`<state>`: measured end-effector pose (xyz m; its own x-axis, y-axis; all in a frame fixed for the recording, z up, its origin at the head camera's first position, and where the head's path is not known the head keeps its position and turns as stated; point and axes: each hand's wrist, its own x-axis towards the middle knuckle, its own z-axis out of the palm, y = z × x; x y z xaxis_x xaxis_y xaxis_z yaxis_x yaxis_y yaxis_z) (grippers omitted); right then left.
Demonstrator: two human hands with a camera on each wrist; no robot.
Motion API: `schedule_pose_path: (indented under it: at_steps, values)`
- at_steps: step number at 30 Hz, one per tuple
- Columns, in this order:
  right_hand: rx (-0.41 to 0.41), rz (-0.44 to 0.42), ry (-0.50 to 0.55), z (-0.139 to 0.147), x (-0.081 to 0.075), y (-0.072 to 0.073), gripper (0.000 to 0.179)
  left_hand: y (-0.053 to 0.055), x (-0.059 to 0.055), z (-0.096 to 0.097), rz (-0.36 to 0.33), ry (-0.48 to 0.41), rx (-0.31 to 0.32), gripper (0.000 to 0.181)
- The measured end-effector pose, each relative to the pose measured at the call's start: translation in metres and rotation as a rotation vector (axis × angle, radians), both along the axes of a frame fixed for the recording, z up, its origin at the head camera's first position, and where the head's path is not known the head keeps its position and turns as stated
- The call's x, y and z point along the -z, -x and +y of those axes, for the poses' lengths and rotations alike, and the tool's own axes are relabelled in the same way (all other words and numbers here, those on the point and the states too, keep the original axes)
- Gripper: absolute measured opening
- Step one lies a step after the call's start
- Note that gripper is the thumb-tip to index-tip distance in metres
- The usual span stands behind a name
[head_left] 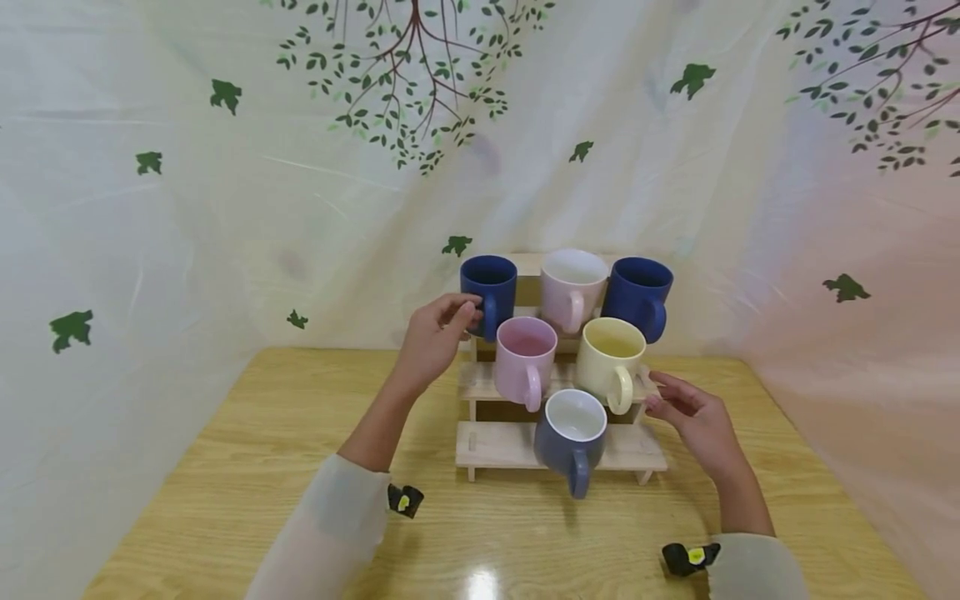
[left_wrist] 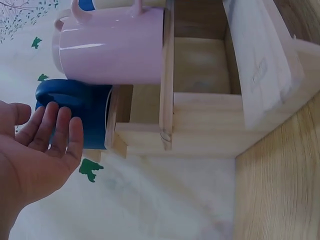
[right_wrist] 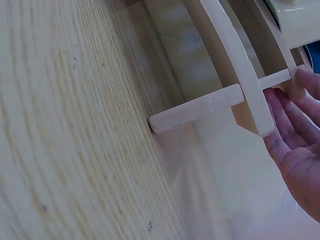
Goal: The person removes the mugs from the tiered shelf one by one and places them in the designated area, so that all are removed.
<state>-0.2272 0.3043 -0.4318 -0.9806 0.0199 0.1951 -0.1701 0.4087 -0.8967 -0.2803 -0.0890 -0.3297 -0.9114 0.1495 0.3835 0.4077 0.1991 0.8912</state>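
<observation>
A three-tier wooden stand (head_left: 495,446) holds several mugs. At its top left is a dark blue mug (head_left: 504,279). My left hand (head_left: 437,337) is at that mug's left side, fingers loosely bent beside the handle; in the left wrist view its fingertips overlap the blue mug (left_wrist: 92,117), thumb apart. My right hand (head_left: 697,421) grips the right end of the middle shelf, thumb on the near side. The right wrist view shows its fingers (right_wrist: 295,125) behind the wooden stand (right_wrist: 255,100). Near the right hand, a yellow mug (head_left: 603,367) sits on the middle shelf.
Beside the yellow mug is a pink mug (head_left: 517,371). The top tier also bears a pale pink mug (head_left: 562,292) and another dark blue mug (head_left: 630,300). A grey-blue mug (head_left: 558,446) sits on the bottom tier. Behind the wooden table (head_left: 300,442) hangs a leaf-patterned curtain (head_left: 360,242).
</observation>
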Motion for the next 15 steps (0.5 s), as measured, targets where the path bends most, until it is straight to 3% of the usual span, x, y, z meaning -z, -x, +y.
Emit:
schedule_pose_path:
  at_steps: [4,8,15]
  values:
    - [-0.01,-0.007,0.022,0.001,0.002,0.001,0.055,-0.001,-0.004,0.004,-0.123,-0.158,0.036,0.029]
    - [-0.006,-0.027,0.012,0.003,0.003,0.003,0.056,-0.002,-0.005,0.009,-0.196,-0.264,0.04,0.026]
    - [-0.001,-0.053,0.013,0.005,0.004,0.005,0.057,-0.001,-0.004,0.017,-0.259,-0.339,0.016,0.024]
